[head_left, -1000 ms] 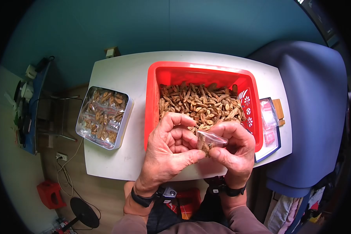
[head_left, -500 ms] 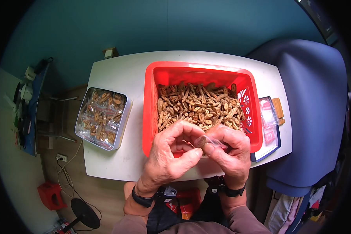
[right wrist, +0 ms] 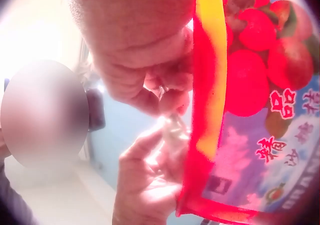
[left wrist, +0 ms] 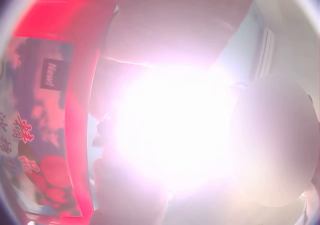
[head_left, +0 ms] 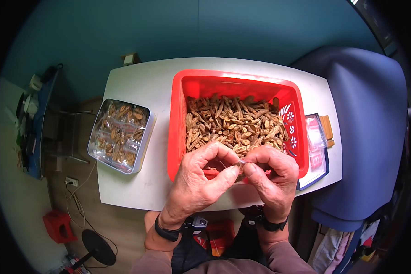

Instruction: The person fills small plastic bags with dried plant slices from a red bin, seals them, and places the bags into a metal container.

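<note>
My left hand (head_left: 194,180) and right hand (head_left: 274,180) meet over the near rim of a red plastic basket (head_left: 176,128). Between their thumbs and forefingers they pinch the top edge of a small clear zip bag (head_left: 242,162). Fingers hide most of the bag. Dried brown root-like slices (head_left: 235,123) fill the basket behind the hands. From the right wrist, the right hand (right wrist: 135,50) shows above and the left hand (right wrist: 145,185) below, with the crumpled bag (right wrist: 174,130) between their fingertips. Bright glare washes out the middle of the left wrist view.
A tin (head_left: 150,137) of filled small bags stands at the left of the white table (head_left: 137,77). Right of the basket lies a blue-edged tray (head_left: 325,170) with flat clear bags, beside a wooden block (head_left: 326,130). A blue-covered bulk (head_left: 365,137) borders the table's right side.
The bag first stood open and visible between the hands. Its top has since been drawn flat, and both thumbs and forefingers have come together along it.
</note>
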`<action>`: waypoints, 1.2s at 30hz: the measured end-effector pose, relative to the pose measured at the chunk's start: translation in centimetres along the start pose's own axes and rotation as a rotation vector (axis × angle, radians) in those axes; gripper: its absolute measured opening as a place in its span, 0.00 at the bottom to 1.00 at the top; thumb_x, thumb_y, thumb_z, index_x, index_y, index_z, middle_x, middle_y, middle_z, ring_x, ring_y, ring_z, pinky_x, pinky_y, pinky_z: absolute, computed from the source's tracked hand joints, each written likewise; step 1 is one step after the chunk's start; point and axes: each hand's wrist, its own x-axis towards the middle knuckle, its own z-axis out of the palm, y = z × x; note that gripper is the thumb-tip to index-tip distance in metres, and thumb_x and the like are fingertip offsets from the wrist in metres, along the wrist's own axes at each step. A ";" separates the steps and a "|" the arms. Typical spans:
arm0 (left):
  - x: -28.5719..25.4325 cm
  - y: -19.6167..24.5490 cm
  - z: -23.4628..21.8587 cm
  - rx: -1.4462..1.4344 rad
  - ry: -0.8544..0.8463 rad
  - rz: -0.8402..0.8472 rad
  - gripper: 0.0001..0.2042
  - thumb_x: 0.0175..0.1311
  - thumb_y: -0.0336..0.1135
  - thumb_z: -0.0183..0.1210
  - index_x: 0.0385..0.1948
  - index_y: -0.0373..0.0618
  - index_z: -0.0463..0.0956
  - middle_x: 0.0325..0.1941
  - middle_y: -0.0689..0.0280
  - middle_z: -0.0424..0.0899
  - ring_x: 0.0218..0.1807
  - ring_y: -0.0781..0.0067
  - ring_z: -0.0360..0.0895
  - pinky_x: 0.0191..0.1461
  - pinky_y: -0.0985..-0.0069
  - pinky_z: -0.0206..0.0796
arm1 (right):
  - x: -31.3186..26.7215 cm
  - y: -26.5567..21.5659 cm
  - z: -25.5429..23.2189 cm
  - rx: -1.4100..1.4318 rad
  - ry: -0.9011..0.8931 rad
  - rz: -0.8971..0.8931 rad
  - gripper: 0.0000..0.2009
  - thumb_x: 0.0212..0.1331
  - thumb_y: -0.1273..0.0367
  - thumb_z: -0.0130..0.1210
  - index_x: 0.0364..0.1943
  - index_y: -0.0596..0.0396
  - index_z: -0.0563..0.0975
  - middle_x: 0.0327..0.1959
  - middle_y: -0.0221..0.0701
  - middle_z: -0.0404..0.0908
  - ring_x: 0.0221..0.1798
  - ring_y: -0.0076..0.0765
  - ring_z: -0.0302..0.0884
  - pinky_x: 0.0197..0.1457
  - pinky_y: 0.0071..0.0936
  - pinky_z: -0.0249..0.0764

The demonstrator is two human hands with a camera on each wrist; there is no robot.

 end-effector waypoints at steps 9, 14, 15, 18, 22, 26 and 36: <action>0.3 -0.7 0.1 0.010 -0.011 0.097 0.03 0.61 0.20 0.58 0.34 0.36 0.77 0.35 0.67 0.77 0.40 0.79 0.80 0.41 0.79 0.77 | 0.0 0.0 0.4 -0.010 -0.029 -0.015 0.03 0.55 0.78 0.65 0.32 0.63 0.82 0.27 0.33 0.82 0.28 0.27 0.80 0.31 0.24 0.74; 0.4 -1.0 0.0 -0.027 -0.015 0.114 0.03 0.60 0.20 0.56 0.32 0.37 0.76 0.35 0.68 0.75 0.39 0.80 0.78 0.41 0.80 0.76 | 0.1 -0.3 0.3 0.024 -0.027 -0.008 0.03 0.54 0.79 0.65 0.31 0.62 0.82 0.27 0.34 0.83 0.28 0.29 0.81 0.31 0.25 0.74; 0.6 -1.5 -0.2 0.022 -0.031 0.171 0.03 0.60 0.20 0.55 0.33 0.37 0.76 0.35 0.68 0.75 0.39 0.80 0.78 0.41 0.80 0.77 | 0.1 0.0 0.3 -0.012 -0.028 -0.045 0.03 0.53 0.79 0.65 0.31 0.62 0.82 0.27 0.34 0.83 0.28 0.30 0.81 0.31 0.26 0.74; 0.4 -1.4 -0.2 0.023 -0.032 0.177 0.03 0.60 0.20 0.55 0.33 0.37 0.76 0.35 0.68 0.75 0.38 0.81 0.78 0.41 0.80 0.77 | 0.1 0.1 0.4 -0.017 -0.054 -0.025 0.04 0.52 0.79 0.65 0.31 0.62 0.82 0.27 0.34 0.83 0.27 0.30 0.81 0.31 0.26 0.74; 0.3 -0.9 0.1 -0.036 -0.002 0.091 0.03 0.61 0.21 0.55 0.35 0.38 0.76 0.35 0.69 0.77 0.39 0.81 0.80 0.41 0.79 0.77 | 0.1 0.1 0.4 -0.019 -0.062 -0.004 0.04 0.52 0.79 0.65 0.31 0.61 0.82 0.27 0.34 0.83 0.27 0.30 0.81 0.31 0.26 0.74; 0.2 -0.7 -0.1 -0.040 0.008 0.051 0.03 0.62 0.22 0.55 0.35 0.37 0.76 0.35 0.68 0.79 0.39 0.80 0.80 0.42 0.79 0.77 | 0.1 -0.2 0.2 0.019 -0.059 0.030 0.04 0.52 0.80 0.64 0.32 0.62 0.82 0.28 0.33 0.83 0.27 0.27 0.82 0.31 0.23 0.74; 0.1 -0.2 0.0 0.038 0.019 0.004 0.03 0.61 0.23 0.60 0.35 0.37 0.78 0.34 0.67 0.82 0.39 0.79 0.81 0.42 0.76 0.78 | 0.2 0.2 -0.1 -0.041 -0.098 -0.003 0.05 0.52 0.81 0.62 0.32 0.60 0.80 0.27 0.33 0.81 0.27 0.33 0.81 0.30 0.27 0.73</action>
